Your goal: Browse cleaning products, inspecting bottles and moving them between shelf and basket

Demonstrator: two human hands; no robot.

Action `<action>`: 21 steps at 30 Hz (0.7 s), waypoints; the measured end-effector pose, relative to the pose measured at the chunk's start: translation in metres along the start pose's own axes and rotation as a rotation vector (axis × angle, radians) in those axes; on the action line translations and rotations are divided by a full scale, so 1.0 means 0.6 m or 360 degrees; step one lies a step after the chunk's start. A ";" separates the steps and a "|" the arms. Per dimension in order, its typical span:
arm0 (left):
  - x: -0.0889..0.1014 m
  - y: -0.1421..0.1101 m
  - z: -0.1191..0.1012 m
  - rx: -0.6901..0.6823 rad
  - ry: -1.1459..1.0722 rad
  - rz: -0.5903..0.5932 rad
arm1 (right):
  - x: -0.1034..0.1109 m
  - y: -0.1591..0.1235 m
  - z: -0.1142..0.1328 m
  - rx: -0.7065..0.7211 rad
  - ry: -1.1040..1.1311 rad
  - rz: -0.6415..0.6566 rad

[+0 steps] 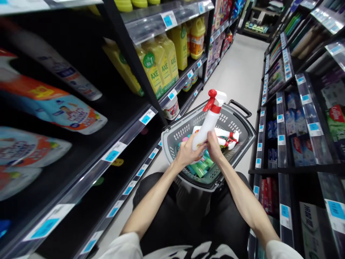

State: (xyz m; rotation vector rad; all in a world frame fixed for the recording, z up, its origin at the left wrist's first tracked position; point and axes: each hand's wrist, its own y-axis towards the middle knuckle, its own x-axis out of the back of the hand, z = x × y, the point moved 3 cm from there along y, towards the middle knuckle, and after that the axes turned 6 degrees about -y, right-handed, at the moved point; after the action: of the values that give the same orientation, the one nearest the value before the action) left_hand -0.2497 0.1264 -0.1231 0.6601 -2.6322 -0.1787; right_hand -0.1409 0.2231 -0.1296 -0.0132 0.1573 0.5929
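Note:
A white spray bottle (207, 124) with a red and white trigger head is held tilted above the grey shopping basket (172, 144). Wrapped round its lower body is my left hand (187, 151). My right hand (214, 145) is closed against the other side of the same bottle, with its thumb upward. Inside the basket lie another red-and-white spray bottle (231, 140) on its side and several green items (201, 168), whose kind I cannot make out. The hands hide part of the contents.
To the left, black shelves (118, 151) hold blue-and-orange bottles (54, 100) and yellow AXE bottles (161, 64). Shelving on the right carries boxed goods, including Colgate packs (296, 147). Between them the pale aisle floor (234, 68) runs away ahead. The basket's black handle (239, 108) sticks up at its far side.

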 end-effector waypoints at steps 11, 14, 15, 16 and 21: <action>0.050 0.053 -0.022 0.0187 0.0032 -0.0325 | -0.055 -0.051 -0.006 0.0056 -0.0006 0.0012; 0.032 0.039 -0.049 0.0039 0.0052 -0.0329 | -0.043 -0.069 0.012 0.0140 -0.0433 -0.0190; 0.024 0.035 -0.059 -0.0076 -0.0026 -0.0315 | -0.037 -0.071 0.017 0.0185 -0.0627 -0.0256; 0.017 0.032 -0.066 -0.0161 -0.0108 -0.0308 | -0.031 -0.071 0.018 0.0234 -0.0796 -0.0330; 0.022 0.000 -0.067 0.0166 -0.0284 -0.0631 | -0.034 -0.063 -0.016 0.0715 -0.1265 -0.0163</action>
State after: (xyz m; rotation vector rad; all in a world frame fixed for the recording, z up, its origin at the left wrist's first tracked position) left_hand -0.2432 0.1192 -0.0816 1.2525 -2.6620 -0.2246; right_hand -0.1379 0.1797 -0.1370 0.6393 -0.4826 0.4143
